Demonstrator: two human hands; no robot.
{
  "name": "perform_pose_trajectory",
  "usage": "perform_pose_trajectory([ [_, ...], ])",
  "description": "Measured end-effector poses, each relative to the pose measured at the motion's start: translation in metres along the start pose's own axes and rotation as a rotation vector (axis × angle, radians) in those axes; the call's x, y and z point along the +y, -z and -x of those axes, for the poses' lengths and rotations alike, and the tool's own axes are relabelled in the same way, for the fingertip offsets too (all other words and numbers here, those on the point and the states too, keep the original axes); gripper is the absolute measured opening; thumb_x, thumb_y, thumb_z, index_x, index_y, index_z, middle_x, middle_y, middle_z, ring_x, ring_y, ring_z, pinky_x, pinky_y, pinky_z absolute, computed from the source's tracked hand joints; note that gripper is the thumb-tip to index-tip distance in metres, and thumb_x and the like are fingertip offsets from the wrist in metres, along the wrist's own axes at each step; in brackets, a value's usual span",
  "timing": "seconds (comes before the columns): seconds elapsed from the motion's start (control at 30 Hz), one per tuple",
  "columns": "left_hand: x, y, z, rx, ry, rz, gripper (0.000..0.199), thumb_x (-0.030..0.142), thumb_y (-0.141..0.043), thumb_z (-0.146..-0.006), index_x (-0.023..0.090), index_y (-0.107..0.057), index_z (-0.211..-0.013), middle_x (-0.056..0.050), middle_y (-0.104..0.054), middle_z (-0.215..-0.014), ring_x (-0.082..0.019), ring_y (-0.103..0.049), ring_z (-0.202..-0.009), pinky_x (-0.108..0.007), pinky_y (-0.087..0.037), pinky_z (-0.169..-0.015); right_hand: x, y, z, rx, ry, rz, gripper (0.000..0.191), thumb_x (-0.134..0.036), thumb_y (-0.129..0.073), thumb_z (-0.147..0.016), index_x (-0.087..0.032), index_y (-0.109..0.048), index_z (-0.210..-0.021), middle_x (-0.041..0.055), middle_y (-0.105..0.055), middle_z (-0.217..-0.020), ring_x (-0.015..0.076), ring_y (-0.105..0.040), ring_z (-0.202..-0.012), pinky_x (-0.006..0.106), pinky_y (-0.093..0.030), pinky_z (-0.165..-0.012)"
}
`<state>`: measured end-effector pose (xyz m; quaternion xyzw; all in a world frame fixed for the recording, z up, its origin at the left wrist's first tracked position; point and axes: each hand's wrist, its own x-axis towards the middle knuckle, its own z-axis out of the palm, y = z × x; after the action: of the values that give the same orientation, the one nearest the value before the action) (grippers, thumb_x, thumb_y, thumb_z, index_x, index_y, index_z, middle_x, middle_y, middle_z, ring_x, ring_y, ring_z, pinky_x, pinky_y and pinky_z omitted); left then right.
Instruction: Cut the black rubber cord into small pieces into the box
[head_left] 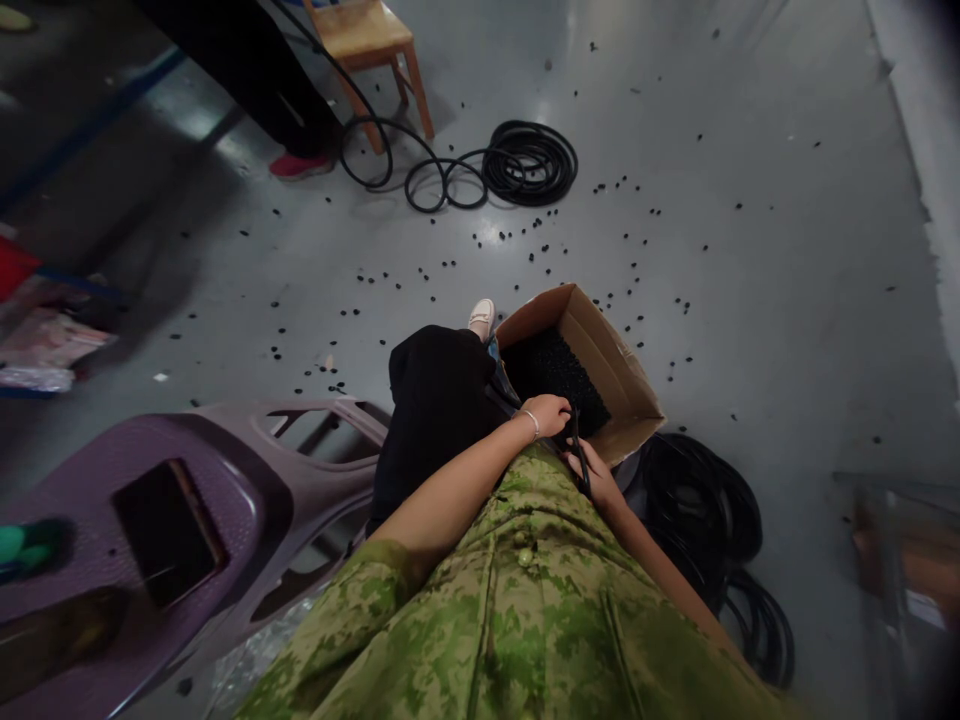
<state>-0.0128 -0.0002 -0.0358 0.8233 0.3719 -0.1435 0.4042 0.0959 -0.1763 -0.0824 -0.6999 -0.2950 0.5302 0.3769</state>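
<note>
My left hand [549, 414], with a thin bracelet at the wrist, is closed at the near edge of an open cardboard box [622, 370]. Its fingertips pinch the upper end of a black rubber tube [577, 445]. Just below and to the right, my right hand [595, 476] has its fingers wrapped round the same tube, which runs down across it. The exact grip is partly hidden. Many small black pieces [559, 370] fill part of the box, which stands tilted in front of my lap.
Coils of black tube [697, 500] lie to the right, another coil [531, 163] ahead. Small black pieces are scattered over the floor. On my left, a purple plastic stool [247, 560] bears a phone [171, 530]. A person in dark trousers [262, 80] stands near a wooden chair [364, 30].
</note>
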Motion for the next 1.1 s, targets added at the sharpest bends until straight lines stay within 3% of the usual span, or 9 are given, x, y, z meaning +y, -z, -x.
perform_pose_trajectory([
  [0.37,0.0,0.0,0.0,0.035,0.018,-0.007,0.035,0.033,-0.049,-0.095,0.029,-0.071,-0.122,-0.003,-0.072,-0.125,-0.021,-0.064,-0.117,-0.029,-0.05,-0.098,0.002,0.0,-0.001,-0.001,0.018,0.038,0.064,-0.067,-0.065,-0.073,-0.023,-0.061,-0.119,0.0059,-0.069,-0.101,0.0278,-0.062,-0.103,0.041,-0.047,-0.098],
  [0.73,0.001,-0.001,0.0,0.008,-0.003,-0.035,0.034,0.033,-0.05,-0.095,0.026,-0.071,-0.121,-0.005,-0.072,-0.123,-0.022,-0.065,-0.116,-0.03,-0.05,-0.099,0.007,-0.001,-0.002,0.027,0.036,0.078,0.06,-0.066,-0.061,-0.078,-0.023,-0.063,-0.12,0.007,-0.07,-0.108,0.0278,-0.063,-0.106,0.041,-0.046,-0.1],
  [1.1,0.002,-0.002,-0.003,-0.007,0.002,-0.026,0.034,0.033,-0.05,-0.095,0.026,-0.072,-0.12,-0.006,-0.072,-0.123,-0.023,-0.065,-0.116,-0.03,-0.05,-0.097,0.026,0.001,-0.008,0.102,0.187,0.233,0.056,-0.062,-0.057,-0.083,-0.022,-0.064,-0.122,0.0093,-0.072,-0.114,0.0276,-0.067,-0.105,0.04,-0.049,-0.098],
])
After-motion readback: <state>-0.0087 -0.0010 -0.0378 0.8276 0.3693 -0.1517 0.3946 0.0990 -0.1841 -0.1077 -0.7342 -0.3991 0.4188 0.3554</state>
